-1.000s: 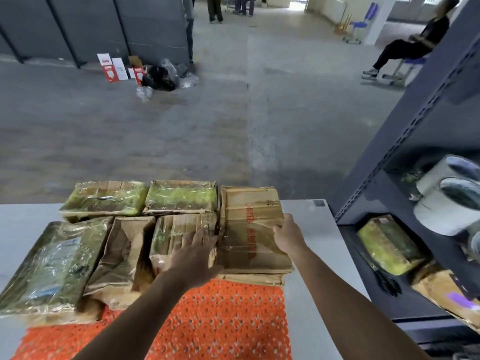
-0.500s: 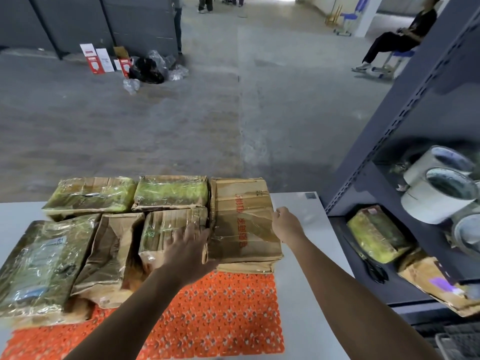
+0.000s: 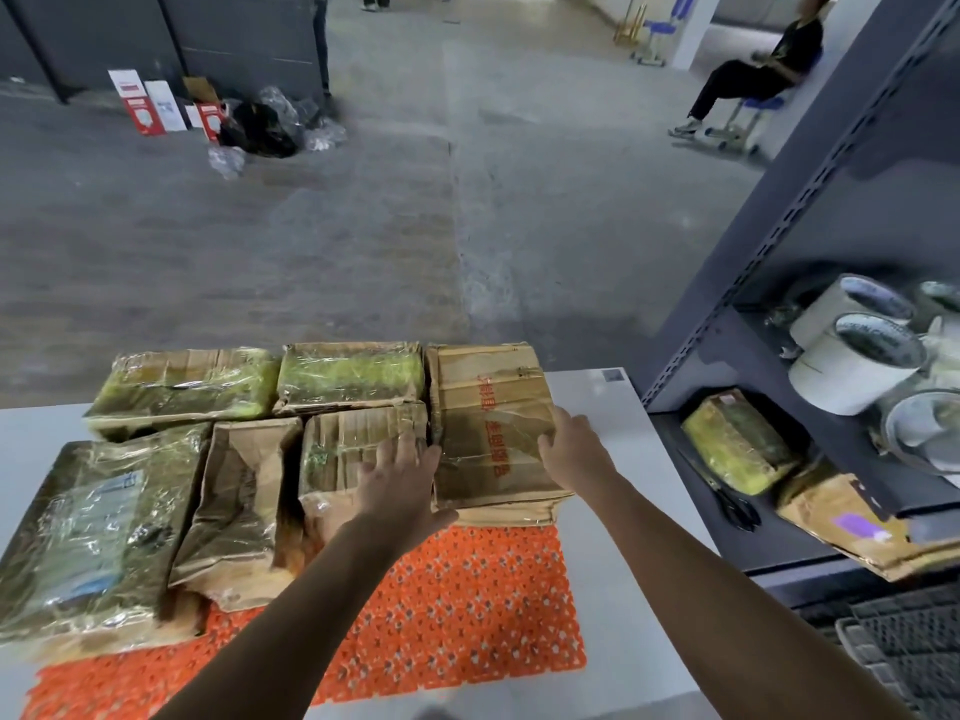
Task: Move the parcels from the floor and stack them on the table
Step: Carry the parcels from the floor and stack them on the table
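Note:
Several taped brown parcels lie side by side on the white table (image 3: pixel 613 407), partly on an orange mat (image 3: pixel 457 605). The rightmost parcel (image 3: pixel 488 407) has red print and lies on top of another one. My left hand (image 3: pixel 400 480) lies flat with straight fingers at that parcel's left edge, over the neighbouring parcel (image 3: pixel 353 444). My right hand (image 3: pixel 571 449) touches the printed parcel's right edge, fingers fairly straight. Two greenish parcels (image 3: pixel 348 374) sit in the back row. A large plastic-wrapped parcel (image 3: pixel 93 527) lies at the left.
A dark metal shelf (image 3: pixel 779 236) stands right of the table, holding tape rolls (image 3: pixel 852 366), scissors (image 3: pixel 727 501) and more parcels (image 3: pixel 737 439). Beyond the table is bare concrete floor, with boxes and bags (image 3: pixel 260 127) by a far wall. A person (image 3: pixel 753 75) sits at the far right.
Both hands have slid slightly along the printed parcel's sides; the parcel now sits squarer against its neighbours. My view has shifted a little.

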A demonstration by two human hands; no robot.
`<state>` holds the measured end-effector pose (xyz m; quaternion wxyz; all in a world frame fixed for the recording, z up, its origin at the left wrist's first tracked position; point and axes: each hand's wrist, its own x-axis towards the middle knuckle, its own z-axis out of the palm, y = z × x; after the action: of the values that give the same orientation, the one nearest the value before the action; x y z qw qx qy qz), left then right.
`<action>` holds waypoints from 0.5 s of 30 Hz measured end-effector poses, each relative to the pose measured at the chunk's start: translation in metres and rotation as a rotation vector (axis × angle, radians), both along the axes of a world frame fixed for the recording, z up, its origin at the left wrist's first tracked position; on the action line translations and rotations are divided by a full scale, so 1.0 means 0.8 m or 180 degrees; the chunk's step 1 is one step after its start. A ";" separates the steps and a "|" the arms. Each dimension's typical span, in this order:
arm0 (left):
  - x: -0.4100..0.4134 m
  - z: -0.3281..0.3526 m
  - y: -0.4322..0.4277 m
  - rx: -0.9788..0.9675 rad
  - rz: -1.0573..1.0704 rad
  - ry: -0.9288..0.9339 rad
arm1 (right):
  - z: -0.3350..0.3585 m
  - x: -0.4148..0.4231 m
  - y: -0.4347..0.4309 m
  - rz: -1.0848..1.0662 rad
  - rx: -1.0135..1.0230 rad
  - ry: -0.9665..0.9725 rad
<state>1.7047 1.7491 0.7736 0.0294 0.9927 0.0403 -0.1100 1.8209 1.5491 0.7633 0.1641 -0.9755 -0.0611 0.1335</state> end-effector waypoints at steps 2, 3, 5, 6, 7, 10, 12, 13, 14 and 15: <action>-0.002 0.000 0.004 -0.0085 -0.0067 -0.0062 | 0.007 -0.011 0.005 -0.0031 -0.0075 -0.0160; -0.004 0.001 0.007 -0.0158 -0.0076 -0.0094 | 0.011 -0.017 0.008 -0.0060 -0.0100 -0.0223; -0.006 0.002 0.013 -0.0326 -0.0050 -0.0162 | 0.019 -0.030 0.012 -0.0080 -0.0101 -0.0334; -0.008 0.003 0.017 -0.0400 -0.0031 -0.0189 | 0.023 -0.038 0.014 -0.0061 -0.0091 -0.0375; -0.012 0.004 0.018 -0.0443 -0.0010 -0.0214 | 0.025 -0.045 0.015 -0.0020 -0.0086 -0.0397; -0.031 0.013 0.015 -0.0403 0.0071 -0.0281 | 0.032 -0.070 0.014 0.0144 -0.0100 -0.0408; -0.047 0.022 0.009 -0.0370 0.0157 -0.0324 | 0.037 -0.085 0.010 0.0294 -0.0111 -0.0489; -0.055 0.027 0.005 -0.0331 0.0200 -0.0332 | 0.040 -0.092 0.007 0.0376 -0.0100 -0.0558; -0.064 0.031 0.000 -0.0276 0.0234 -0.0334 | 0.043 -0.099 0.003 0.0460 -0.0079 -0.0614; -0.074 0.036 -0.006 -0.0207 0.0268 -0.0339 | 0.045 -0.106 0.000 0.0543 -0.0047 -0.0658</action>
<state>1.6452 1.7441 0.8021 0.0683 0.9931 0.0768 -0.0570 1.7360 1.5489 0.7994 0.1377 -0.9765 -0.1594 0.0463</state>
